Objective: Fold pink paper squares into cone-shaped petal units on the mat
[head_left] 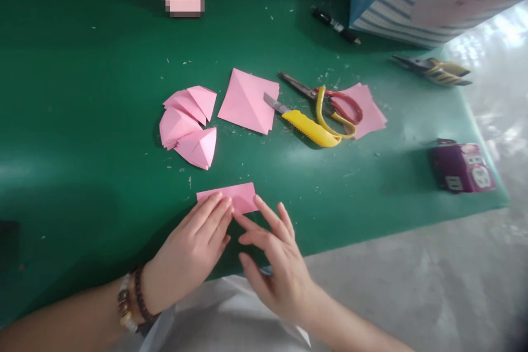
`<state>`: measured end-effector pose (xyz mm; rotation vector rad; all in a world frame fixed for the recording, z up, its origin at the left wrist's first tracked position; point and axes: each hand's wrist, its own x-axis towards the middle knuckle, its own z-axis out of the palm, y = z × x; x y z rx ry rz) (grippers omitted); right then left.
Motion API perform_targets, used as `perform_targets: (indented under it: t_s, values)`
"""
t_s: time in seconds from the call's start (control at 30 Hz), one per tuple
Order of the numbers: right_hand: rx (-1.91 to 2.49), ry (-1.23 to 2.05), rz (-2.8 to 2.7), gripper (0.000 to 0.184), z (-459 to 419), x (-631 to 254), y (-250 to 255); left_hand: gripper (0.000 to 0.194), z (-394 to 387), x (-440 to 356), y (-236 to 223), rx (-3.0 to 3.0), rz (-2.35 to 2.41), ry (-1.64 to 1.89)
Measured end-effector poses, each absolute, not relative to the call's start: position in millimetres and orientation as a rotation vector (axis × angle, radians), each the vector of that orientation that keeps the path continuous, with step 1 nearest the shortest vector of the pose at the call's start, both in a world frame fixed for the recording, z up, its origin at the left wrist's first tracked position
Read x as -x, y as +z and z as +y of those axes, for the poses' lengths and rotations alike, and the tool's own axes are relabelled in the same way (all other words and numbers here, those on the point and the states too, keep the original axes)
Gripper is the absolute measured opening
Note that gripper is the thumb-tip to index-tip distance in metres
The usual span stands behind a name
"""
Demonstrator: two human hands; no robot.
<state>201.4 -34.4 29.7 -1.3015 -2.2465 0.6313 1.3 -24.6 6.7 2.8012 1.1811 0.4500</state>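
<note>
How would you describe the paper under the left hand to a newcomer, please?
Find the green table, then its near side, where the left hand and right hand come together. The pink paper strip lies there, partly covered by the left hand. Unlike the squarish sheet and pointed folded pieces farther off, it is a long, narrow rectangle.

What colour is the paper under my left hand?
The paper is pink, as the head view shows.
</note>
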Motion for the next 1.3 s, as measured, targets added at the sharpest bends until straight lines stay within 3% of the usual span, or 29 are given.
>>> perform_targets:
  t_s: [0.53, 0.8, 1.1, 1.3]
  values:
    - [1.371, 0.662, -2.211, 0.012, -52, -186, 18, 0.037, -26, 5, 11, -2.817, 1.061, 0.314]
    - [1.477, 0.649, -2.153, 0.020, -49, -189, 19, 0.039, -25, 3, 14, -2.779, 1.087, 0.317]
    - [1.602, 0.457, -2.040, 0.017, -47, -214, 10, 0.043, -11, 13, 18, -2.648, 1.048, 0.345]
    - [1.569, 0.117, -2.055, 0.011, -25, -205, 4, 0.052, 5, 23, 20, -2.500, 1.089, 0.368]
